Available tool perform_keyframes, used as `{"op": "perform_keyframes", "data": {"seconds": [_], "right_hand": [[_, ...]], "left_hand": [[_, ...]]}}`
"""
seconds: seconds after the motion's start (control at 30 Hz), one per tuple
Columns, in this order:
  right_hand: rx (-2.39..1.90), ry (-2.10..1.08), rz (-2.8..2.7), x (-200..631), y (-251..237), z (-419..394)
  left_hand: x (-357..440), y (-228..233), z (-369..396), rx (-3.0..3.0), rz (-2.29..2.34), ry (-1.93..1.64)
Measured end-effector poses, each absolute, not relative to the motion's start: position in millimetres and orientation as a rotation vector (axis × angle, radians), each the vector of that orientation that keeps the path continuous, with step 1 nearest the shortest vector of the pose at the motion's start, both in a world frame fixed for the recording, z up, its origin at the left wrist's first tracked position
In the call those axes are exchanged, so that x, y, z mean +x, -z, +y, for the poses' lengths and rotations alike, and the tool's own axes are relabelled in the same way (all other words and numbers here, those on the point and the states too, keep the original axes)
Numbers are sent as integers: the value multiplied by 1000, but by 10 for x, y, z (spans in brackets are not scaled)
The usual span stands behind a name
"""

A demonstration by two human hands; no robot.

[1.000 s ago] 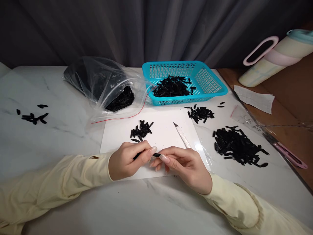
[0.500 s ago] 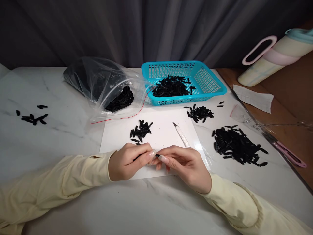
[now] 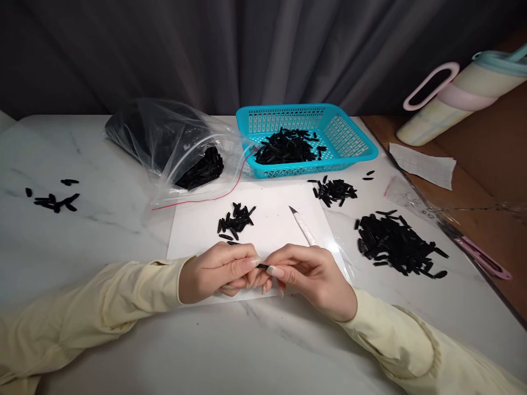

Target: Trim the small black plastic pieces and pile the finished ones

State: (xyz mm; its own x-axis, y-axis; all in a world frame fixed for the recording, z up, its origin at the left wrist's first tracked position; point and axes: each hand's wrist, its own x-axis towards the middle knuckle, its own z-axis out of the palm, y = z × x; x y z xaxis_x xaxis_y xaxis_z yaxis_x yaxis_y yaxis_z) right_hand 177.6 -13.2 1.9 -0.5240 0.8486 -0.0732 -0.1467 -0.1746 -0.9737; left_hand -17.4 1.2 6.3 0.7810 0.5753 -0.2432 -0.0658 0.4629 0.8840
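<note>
Over a white sheet (image 3: 197, 249), my left hand (image 3: 218, 270) and my right hand (image 3: 317, 277) meet and pinch one small, slim black piece (image 3: 262, 266) between thumbs and fingers. Only a short middle part of it shows; the fingers cover the rest. Just beyond my left hand lies a small heap of similar black pieces (image 3: 236, 219) on the sheet. A pointed tool with a dark tip and white wrapped handle (image 3: 303, 225), like a craft knife, rests behind my right hand.
A blue basket (image 3: 349, 159) and a clear zip bag (image 3: 164, 142) at the back hold black pieces. More lie in a large heap (image 3: 397, 244), a smaller heap (image 3: 335, 190) and a few at left (image 3: 57, 202). Pink-handled scissors (image 3: 483, 258) and a tumbler (image 3: 448, 104) are at right.
The view has shifted slightly. My left hand's lower fingers now show beneath its thumb, and a dark bit seen at that hand before is hidden. Both hands keep their pinch.
</note>
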Motion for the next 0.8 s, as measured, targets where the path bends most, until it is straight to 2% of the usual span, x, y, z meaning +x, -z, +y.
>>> {"op": "perform_keyframes", "data": {"seconds": [0.2,0.8], "right_hand": [[-836,-1919,-1273,1773,-50,-113],[-851,-1904,-1289,1754,-28,-131]], "left_hand": [[-194,-45,58,851,508,-325],[-162,-110,29,820,604,-367]]}}
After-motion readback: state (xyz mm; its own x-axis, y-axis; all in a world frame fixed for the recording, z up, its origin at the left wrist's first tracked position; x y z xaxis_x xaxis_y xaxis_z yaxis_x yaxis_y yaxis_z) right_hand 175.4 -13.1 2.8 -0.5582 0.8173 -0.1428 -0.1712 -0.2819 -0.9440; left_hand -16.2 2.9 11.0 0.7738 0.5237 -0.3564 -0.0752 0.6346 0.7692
